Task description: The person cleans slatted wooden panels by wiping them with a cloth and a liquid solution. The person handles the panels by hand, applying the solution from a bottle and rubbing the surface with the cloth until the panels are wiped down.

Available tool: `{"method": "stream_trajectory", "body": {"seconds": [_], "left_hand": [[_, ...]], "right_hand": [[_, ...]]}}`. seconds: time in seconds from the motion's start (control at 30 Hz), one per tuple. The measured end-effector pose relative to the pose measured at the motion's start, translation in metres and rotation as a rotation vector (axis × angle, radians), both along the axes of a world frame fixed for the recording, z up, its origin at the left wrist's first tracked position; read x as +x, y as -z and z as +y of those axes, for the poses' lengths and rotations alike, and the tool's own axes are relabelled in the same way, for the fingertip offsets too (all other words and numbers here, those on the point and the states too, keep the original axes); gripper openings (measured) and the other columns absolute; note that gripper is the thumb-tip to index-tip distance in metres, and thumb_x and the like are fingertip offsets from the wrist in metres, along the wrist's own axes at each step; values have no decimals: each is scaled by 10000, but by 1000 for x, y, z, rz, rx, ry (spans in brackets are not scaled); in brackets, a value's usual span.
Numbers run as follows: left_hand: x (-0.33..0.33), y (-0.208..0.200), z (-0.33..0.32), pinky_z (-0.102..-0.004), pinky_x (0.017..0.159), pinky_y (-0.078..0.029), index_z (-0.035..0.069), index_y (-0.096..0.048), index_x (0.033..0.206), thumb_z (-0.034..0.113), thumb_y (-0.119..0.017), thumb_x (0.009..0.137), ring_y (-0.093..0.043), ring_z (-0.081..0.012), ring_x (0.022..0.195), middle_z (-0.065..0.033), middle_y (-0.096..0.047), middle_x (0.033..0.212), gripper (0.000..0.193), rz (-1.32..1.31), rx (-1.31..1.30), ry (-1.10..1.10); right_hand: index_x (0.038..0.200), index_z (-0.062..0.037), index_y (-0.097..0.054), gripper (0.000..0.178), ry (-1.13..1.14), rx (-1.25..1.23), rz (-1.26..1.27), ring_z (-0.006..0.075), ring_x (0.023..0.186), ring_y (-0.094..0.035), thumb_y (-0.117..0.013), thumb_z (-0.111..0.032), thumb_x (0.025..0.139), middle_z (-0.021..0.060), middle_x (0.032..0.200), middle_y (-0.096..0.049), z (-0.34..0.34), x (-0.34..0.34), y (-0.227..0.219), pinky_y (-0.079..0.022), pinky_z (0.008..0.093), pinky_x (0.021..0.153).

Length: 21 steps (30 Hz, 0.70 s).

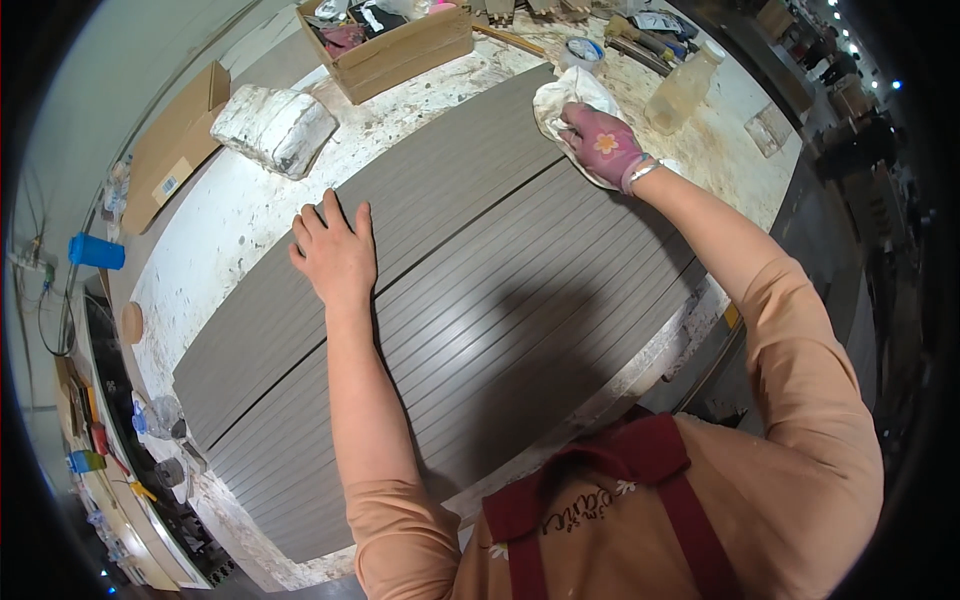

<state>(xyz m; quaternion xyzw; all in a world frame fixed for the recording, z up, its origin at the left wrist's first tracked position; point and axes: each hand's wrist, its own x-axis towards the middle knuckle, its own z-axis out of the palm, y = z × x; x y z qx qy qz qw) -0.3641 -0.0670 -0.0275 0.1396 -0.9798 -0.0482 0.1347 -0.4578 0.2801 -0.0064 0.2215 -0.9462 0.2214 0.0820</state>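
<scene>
Two grey grooved panels lie side by side on a stained white worktable, with a dark narrow gap between them. My bare left hand (335,252) rests flat on the far panel (440,165), its fingers spread near the far edge. On my right hand (603,142) is a pink glove with a flower print. Its fingers are closed on a white cloth (560,95), pressed down at the right end of the panels. The near panel (480,330) carries many parallel grooves and lies under my left forearm and a shadow.
Beyond the panels stand a cardboard box (405,60) of odds and ends and a white wrapped block (275,128). To the right are a cloudy plastic bottle (685,88), a small round tub (582,55) and several hand tools (645,45). A blue cup (97,251) is at the left.
</scene>
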Motion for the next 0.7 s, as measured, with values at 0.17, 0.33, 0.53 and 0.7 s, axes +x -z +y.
{"method": "stream_trajectory", "body": {"seconds": [0.17,0.33,0.53,0.7], "left_hand": [[-1,0,0,-566,1072,-245,133,-428,1400,490,-427,962,-319,-343,1349,-174,-396,1413,565,-1,-1,-14],[0,-6,-2,-556,1077,-245,137,-423,1407,493,-424,959,-310,-340,1356,-170,-394,1419,573,-11,21,10],[-1,-2,-4,-537,1085,-238,145,-427,1411,487,-434,956,-302,-328,1364,-166,-384,1435,568,-51,18,-34],[4,-2,-4,-538,1083,-238,150,-431,1412,486,-441,956,-308,-326,1362,-170,-394,1433,566,-46,5,3]], "right_hand": [[1135,-59,-488,277,-205,413,-105,350,696,-656,-518,-151,876,135,753,-653,-142,59,-13,-512,456,636],[1066,-46,-545,231,-240,270,59,318,713,-663,-524,-192,888,164,797,-651,-55,9,-3,-540,399,660],[1015,-60,-604,218,-241,173,-35,316,804,-678,-464,-183,901,164,838,-671,-109,50,-7,-535,424,679],[1086,-120,-585,242,-17,-413,-149,220,772,-670,-431,-256,957,60,841,-670,-60,19,38,-528,378,664]]}}
